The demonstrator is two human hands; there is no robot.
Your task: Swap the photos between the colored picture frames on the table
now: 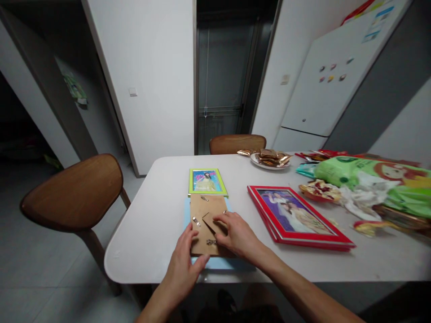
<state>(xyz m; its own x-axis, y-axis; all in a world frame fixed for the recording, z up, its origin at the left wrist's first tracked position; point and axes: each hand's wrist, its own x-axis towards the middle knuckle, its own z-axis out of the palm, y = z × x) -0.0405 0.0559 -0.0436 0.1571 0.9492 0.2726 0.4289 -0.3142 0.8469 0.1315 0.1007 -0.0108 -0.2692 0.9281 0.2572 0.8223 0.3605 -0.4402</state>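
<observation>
A blue picture frame (232, 264) lies face down near the table's front edge, its brown backing board (204, 207) facing up. Small metal clips (196, 221) sit around the board. At its middle, a brown easel stand (210, 221) is tilted slightly up, with a dark gap along its left side. My right hand (237, 235) has its thumb and fingers curled on this stand, hiding part of it. Along the board's left and lower edge rests my left hand (184, 258), fingers apart and gripping nothing. Just beyond lies a green picture frame (206, 181), picture side up.
Red picture frames (299, 215) are stacked to the right. Farther right are a green package (350, 172), crumpled tissue (358, 199) and fruit peel (367, 226). A plate (256, 160) of wrapped snacks stands at the back. Wooden chairs (77, 193) flank the white table (141, 224).
</observation>
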